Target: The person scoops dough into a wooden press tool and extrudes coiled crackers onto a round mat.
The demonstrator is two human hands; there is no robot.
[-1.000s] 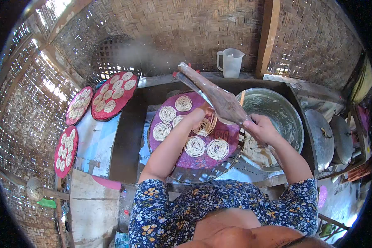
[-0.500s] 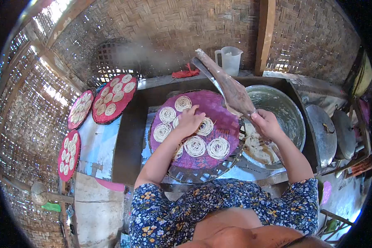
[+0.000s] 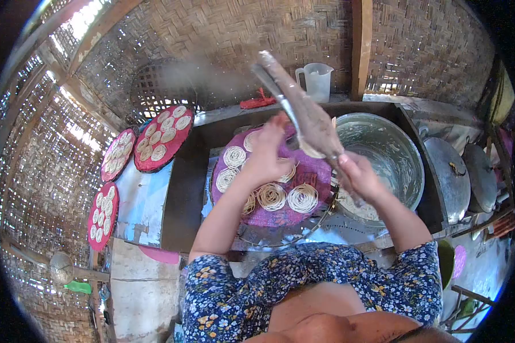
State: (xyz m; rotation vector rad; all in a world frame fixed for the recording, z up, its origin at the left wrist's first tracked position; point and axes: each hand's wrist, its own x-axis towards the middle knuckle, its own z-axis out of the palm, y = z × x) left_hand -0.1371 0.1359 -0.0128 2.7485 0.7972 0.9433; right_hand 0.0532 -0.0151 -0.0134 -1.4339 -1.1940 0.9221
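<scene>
My right hand is wrapped round the lower end of a long wooden tool, which slants up and left. My left hand is over the round purple mat, blurred, fingers apart and near the tool's upper part; nothing shows in it. Several pale noodle coils, such as one at the front right, lie on the mat, and my left hand and forearm hide some of them. A large metal basin with pale dough stands right of the mat, partly behind my right hand.
Red round trays with noodle coils stand at the left. A plastic jug and a red object sit on the back ledge. Metal lids are at the right. A dark frame surrounds the mat and basin.
My left hand went down over the coils, then rose towards the tool with fingers apart. The tool, in my right hand, swung right and has now come back slightly left.
</scene>
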